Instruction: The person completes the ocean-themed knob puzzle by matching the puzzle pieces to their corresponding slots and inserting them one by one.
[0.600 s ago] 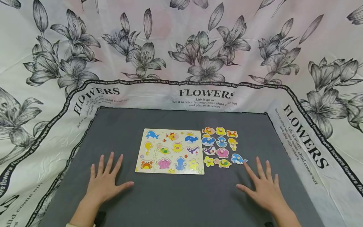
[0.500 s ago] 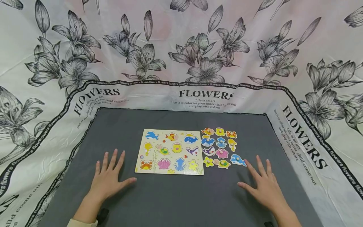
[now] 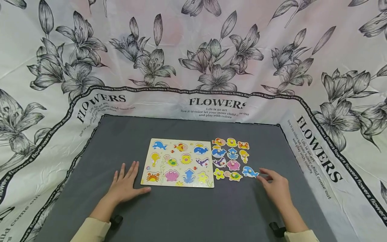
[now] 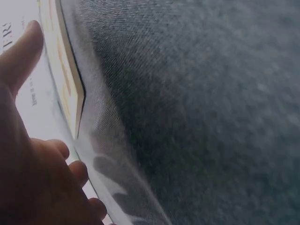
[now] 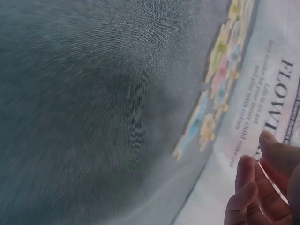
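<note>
My left hand (image 3: pixel 124 185) hovers just left of the wooden puzzle board (image 3: pixel 177 163), fingers spread and thumb toward its lower left corner. In the left wrist view, the thumb (image 4: pixel 26 54) overlaps the board's edge (image 4: pixel 77 101). My right hand (image 3: pixel 276 188) has its fingers loosely bent, with thumb and index fingertips right by the tail of a blue whale puzzle piece (image 3: pixel 249 171). The right wrist view has the bent fingers (image 5: pixel 246 176) apart from that whale piece (image 5: pixel 193 124), nothing between them and the thumb.
Several knobbed sea-animal pieces lie in a cluster right of the board, among them a pink shell (image 3: pixel 233 165), a turtle (image 3: pixel 234 176) and a yellow star (image 3: pixel 219 173). The dark grey tabletop (image 3: pixel 181 215) is bordered by a white flower-print cloth (image 3: pixel 169 106).
My right hand's fingers have gone from spread to bent, staying close to the whale piece. My left hand has moved right, nearer the board. The head view has shifted slightly.
</note>
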`<state>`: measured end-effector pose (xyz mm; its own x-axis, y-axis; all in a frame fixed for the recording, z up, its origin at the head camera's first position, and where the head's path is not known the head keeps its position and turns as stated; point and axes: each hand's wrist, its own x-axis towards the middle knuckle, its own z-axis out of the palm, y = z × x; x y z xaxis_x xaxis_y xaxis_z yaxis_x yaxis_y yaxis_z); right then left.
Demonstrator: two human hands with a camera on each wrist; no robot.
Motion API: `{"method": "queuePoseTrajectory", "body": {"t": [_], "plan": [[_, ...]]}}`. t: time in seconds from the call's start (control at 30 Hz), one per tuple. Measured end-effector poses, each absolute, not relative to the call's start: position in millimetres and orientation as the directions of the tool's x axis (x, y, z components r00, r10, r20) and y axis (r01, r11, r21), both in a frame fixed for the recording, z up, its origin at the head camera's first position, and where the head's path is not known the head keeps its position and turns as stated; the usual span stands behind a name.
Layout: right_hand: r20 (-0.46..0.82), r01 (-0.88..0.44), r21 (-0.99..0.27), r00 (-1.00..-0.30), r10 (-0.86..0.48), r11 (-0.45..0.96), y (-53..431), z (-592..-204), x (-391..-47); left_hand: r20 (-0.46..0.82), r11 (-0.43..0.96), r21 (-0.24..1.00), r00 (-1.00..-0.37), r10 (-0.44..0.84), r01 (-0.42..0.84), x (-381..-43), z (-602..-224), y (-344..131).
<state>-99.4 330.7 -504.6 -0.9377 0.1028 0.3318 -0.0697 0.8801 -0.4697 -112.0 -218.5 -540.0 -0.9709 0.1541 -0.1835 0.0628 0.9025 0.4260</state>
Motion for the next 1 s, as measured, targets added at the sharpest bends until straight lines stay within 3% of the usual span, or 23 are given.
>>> {"method": "queuePoseTrajectory", "body": {"t": [0.33, 0.6, 1.0], "plan": [[0.214, 0.016, -0.482, -0.968, 0.135, 0.876, 328, -519, -128, -0.138, 0.91, 0.402, -0.975, 0.171, 0.103, -119, -543, -214], [0.117, 0.037, -0.487, -0.987, 0.107, 0.873, 329, -529, -138, -0.175, 0.913, 0.4, -0.97, 0.168, 0.086, -119, -547, -212], [0.106, 0.049, -0.475, -0.988, 0.112, 0.878, 326, -538, -144, -0.175, 0.923, 0.374, -0.971, 0.165, 0.09, -117, -545, -207]]}}
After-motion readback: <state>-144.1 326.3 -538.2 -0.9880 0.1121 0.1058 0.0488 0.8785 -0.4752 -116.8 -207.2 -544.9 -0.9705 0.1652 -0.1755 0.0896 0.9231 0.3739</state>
